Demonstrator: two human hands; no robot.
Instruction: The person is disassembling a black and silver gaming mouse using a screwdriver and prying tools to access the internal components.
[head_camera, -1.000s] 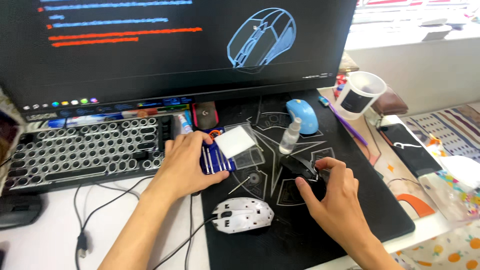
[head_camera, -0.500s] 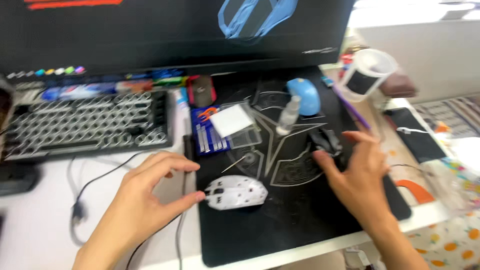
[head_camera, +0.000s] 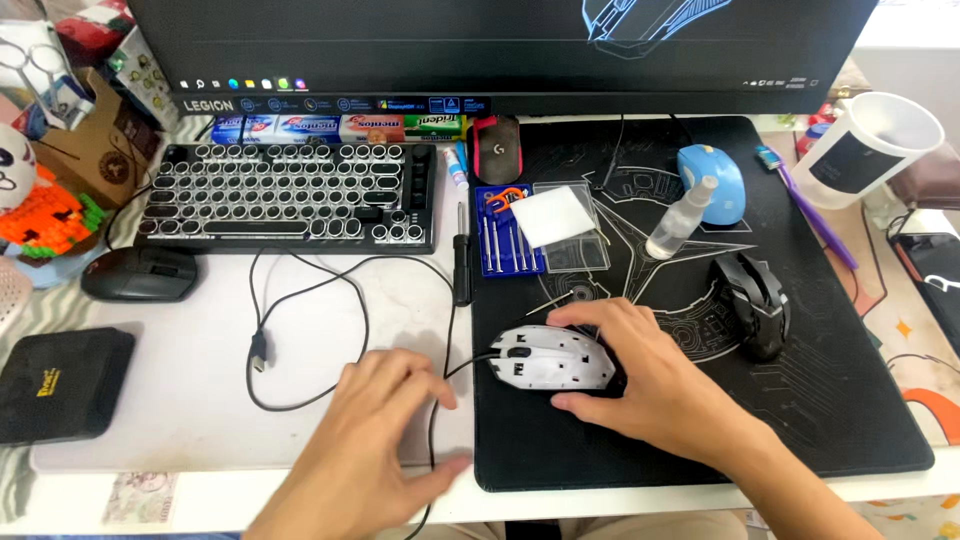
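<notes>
Fingers of the right hand (head_camera: 650, 385) curl around a white mouse (head_camera: 552, 358) lying belly-up on the black mat (head_camera: 800, 420) near the tabletop's front edge. Left hand (head_camera: 375, 440) rests open and empty beside its cable (head_camera: 440, 400), touching the mat's edge.

Under the right hand (head_camera: 660, 385): a mouse (head_camera: 552, 358), on the mat (head_camera: 820, 420). Beyond it, a screwdriver set (head_camera: 508, 232); rightward, another mouse (head_camera: 755, 300). Beyond the left hand (head_camera: 375, 440): a keyboard (head_camera: 290, 197).
</notes>
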